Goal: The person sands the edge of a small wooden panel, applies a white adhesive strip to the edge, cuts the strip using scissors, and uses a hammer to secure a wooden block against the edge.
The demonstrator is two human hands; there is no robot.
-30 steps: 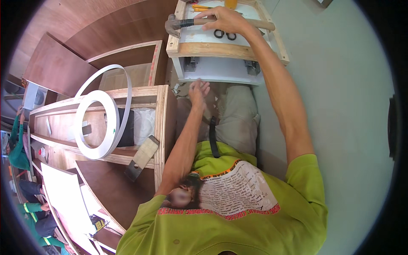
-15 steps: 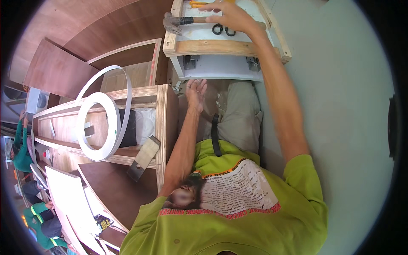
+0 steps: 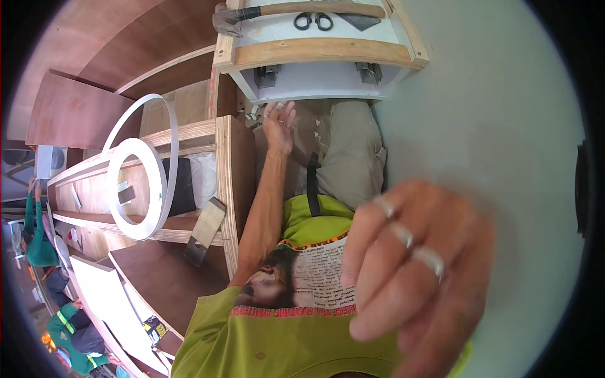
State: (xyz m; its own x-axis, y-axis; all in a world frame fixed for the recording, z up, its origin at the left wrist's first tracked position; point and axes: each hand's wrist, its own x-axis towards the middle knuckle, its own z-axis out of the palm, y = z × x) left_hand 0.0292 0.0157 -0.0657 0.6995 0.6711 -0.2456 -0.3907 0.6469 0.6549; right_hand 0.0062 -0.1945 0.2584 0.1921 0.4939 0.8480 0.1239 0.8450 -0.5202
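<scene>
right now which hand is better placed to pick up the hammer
Left, most likely: the left hand is palm up just short of the wooden frame, nearer the hammer lying across it. The right hand is up close to the camera, fingers curled, farther away.

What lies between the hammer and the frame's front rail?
In the head view, black scissor handles and, right of them, part of a grey blade show between the hammer and the front rail.

Right hand (image 3: 432, 258): gone from above the hammer (image 3: 328, 9), now raised before the green shirt (image 3: 252, 343), fingers (image 3: 392, 291) curled.
Hammer handle: uncovered.
Grey blade (image 3: 359, 22) beside it: now in plain sight.
</scene>
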